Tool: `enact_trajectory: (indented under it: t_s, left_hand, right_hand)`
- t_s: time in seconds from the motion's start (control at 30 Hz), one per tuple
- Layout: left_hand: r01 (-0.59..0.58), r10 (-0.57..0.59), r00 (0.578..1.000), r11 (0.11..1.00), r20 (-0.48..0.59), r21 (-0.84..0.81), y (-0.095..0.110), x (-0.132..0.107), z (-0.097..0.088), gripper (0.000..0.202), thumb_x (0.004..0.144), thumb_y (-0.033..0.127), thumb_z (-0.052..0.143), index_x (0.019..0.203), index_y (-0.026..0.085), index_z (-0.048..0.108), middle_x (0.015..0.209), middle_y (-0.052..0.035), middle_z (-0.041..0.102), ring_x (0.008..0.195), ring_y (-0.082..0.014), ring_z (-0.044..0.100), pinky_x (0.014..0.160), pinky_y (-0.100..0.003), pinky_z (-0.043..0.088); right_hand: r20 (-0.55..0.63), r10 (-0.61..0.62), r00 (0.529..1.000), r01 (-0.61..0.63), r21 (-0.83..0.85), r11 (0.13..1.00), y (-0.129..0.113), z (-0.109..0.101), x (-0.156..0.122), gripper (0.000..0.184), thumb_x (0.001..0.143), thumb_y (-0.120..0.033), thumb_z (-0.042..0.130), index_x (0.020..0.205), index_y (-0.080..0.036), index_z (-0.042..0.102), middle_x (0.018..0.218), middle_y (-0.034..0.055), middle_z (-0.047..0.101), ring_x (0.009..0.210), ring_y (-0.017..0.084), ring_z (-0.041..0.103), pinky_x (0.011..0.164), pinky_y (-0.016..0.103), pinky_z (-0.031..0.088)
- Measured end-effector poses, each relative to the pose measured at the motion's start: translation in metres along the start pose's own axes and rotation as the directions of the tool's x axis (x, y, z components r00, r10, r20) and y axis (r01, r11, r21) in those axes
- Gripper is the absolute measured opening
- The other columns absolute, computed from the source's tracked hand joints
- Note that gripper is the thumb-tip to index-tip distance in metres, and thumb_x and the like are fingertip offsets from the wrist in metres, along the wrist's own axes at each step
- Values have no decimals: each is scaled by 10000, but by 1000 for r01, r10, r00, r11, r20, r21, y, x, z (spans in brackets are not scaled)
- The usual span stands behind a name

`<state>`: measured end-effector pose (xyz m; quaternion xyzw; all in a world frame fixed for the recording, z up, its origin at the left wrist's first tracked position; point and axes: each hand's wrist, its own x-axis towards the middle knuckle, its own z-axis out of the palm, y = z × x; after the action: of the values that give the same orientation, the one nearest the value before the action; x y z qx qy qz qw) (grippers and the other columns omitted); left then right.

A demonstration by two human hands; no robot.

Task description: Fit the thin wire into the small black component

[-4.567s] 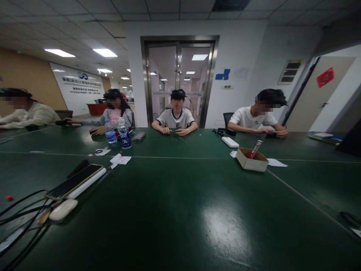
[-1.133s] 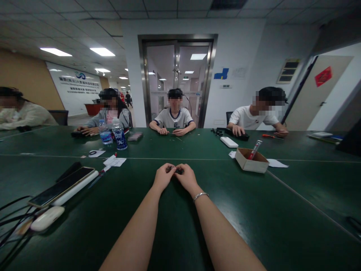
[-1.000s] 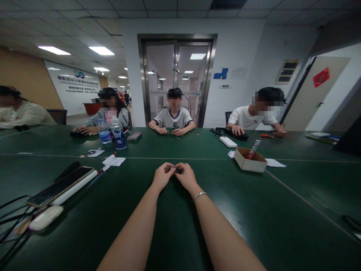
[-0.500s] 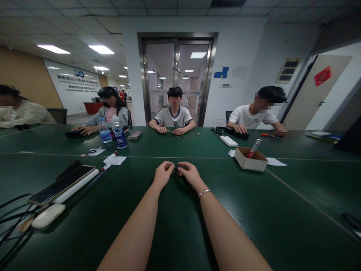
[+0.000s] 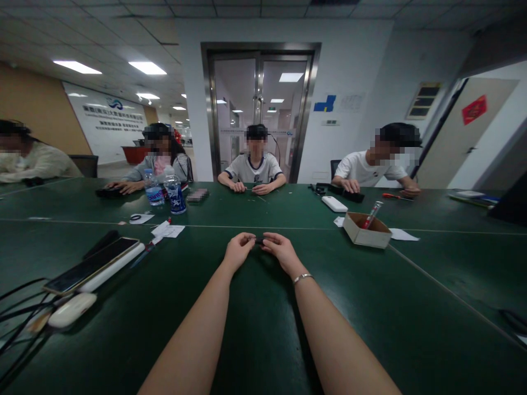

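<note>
- At a green table [image 5: 263,334], two bare forearms [image 5: 195,318] reach forward, a silver bracelet [image 5: 303,278] around the right wrist.
- On the left of the view, a white rounded case [image 5: 73,310] lies near a dark-screened phone [image 5: 93,266], which rests along a white strip [image 5: 115,266].
- Ahead of the forearms, the left hand [image 5: 239,249] and the right hand [image 5: 281,250] face each other, thumbs and fingers apparently pinching a small dark piece [image 5: 259,240] from either side.
- Between the fingertips, the piece appears to lie with its long axis running left to right, across the line of reach, one end toward each hand. Which end is its front cannot be told; fingers cover part of it.
- Handling looks under way: the piece is in both hands' grasp, not set aside. No completed change can be made out on it, and how much remains cannot be judged at this size.
- Beyond and to the right, an open box [image 5: 366,238] holds a tilted red-and-clear tube [image 5: 373,214].
- Across the table, two bottles [image 5: 177,198] stand upright near a seated person [image 5: 256,169] in a white shirt with dark trim.
- Behind that person, metal-framed glass doors [image 5: 234,93] fill the background.
</note>
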<state>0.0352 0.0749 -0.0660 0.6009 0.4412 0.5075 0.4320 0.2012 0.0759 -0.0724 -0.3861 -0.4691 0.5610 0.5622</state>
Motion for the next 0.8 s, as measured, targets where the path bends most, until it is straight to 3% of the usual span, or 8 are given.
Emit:
enact_trajectory:
  t_s: [0.17,0.47,0.8]
  left_hand:
    - [29,-29,1000,999,-8,19,5,-2,-1,190,800,215,596,962,134,654,868,-78,669,782,-172,619,742,-302,502]
    - [35,-35,999,999,-24,0,1,1,1,309,781,408,609,896,125,656,744,-49,637,677,-147,571,651,-272,459]
    - [40,-38,999,997,-31,69,2,0,0,357,776,484,564,797,135,635,686,-31,600,627,-141,536,599,-259,410]
  right_hand:
    - [5,-2,1000,2,16,1000,2,-1,1,346,607,-201,821,923,-142,695,871,64,687,783,181,660,805,325,549]
    - [16,-26,1000,26,30,999,3,-2,1,435,532,-215,844,936,-156,693,886,58,673,825,193,646,830,345,535]
    - [24,-25,999,25,12,1000,3,-4,2,449,525,-228,841,944,-164,693,921,61,669,811,189,640,841,354,517]
